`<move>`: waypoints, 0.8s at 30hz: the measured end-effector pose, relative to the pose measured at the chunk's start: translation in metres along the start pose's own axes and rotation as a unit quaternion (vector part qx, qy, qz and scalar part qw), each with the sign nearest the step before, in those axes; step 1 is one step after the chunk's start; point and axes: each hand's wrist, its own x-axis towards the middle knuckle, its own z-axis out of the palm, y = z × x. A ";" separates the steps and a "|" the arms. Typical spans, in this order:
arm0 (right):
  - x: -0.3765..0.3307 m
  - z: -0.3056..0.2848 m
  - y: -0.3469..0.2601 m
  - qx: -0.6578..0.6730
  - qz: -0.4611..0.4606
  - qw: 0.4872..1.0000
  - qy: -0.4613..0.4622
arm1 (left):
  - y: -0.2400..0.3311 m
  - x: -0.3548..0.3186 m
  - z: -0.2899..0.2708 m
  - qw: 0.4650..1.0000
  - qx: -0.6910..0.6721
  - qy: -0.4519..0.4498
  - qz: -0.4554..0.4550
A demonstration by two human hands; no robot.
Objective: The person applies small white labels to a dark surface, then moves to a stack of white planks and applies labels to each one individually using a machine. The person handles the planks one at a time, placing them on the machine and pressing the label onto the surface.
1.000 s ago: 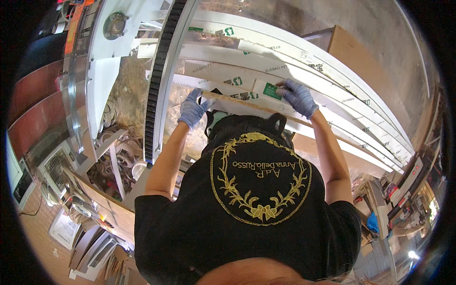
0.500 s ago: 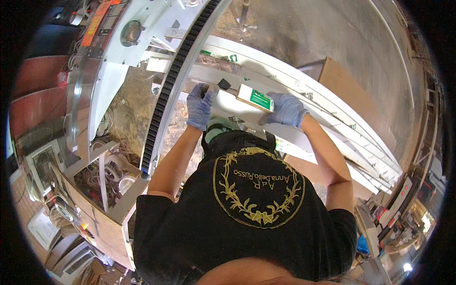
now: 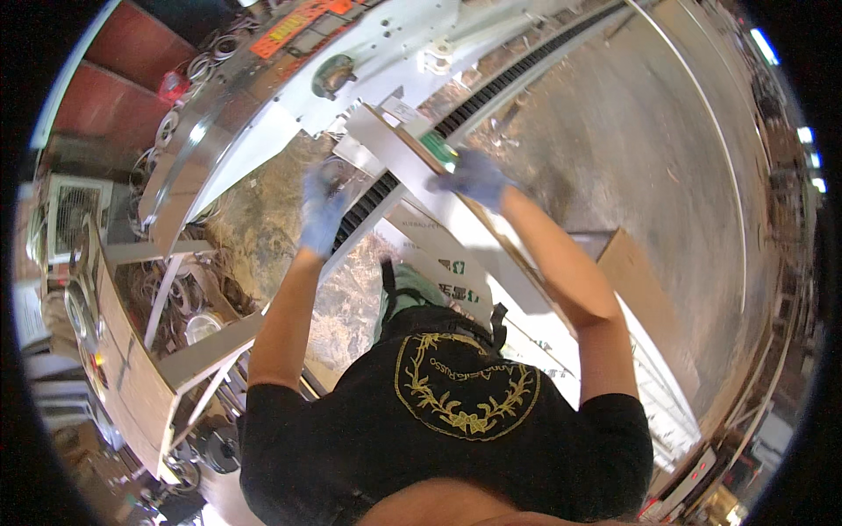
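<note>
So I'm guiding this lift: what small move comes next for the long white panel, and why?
Probably slide the left hand onto the long white panel. Only the right hand has a grip on it near the green label, and the left sits beside the black toothed belt.

Item I see: one long white flat panel (image 3: 399, 162), narrow, with a green label at its near end, tilted diagonally, raised above the black toothed belt (image 3: 491, 96).

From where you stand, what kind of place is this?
Probably a workshop or factory floor. A large white machine frame with a black toothed belt stands on a bare concrete floor, and the person wears blue work gloves, right hand on a long flat panel.
</note>
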 end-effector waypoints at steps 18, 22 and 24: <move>-0.177 0.109 0.158 0.304 0.115 0.944 0.062 | -0.021 0.091 0.030 0.912 -0.265 0.238 -0.202; -0.137 0.089 0.106 0.134 0.062 0.987 0.063 | -0.051 0.125 0.013 0.906 -0.281 0.277 -0.152; -0.093 0.084 0.077 0.128 0.023 0.990 0.051 | -0.061 0.156 -0.018 0.914 -0.240 0.300 -0.128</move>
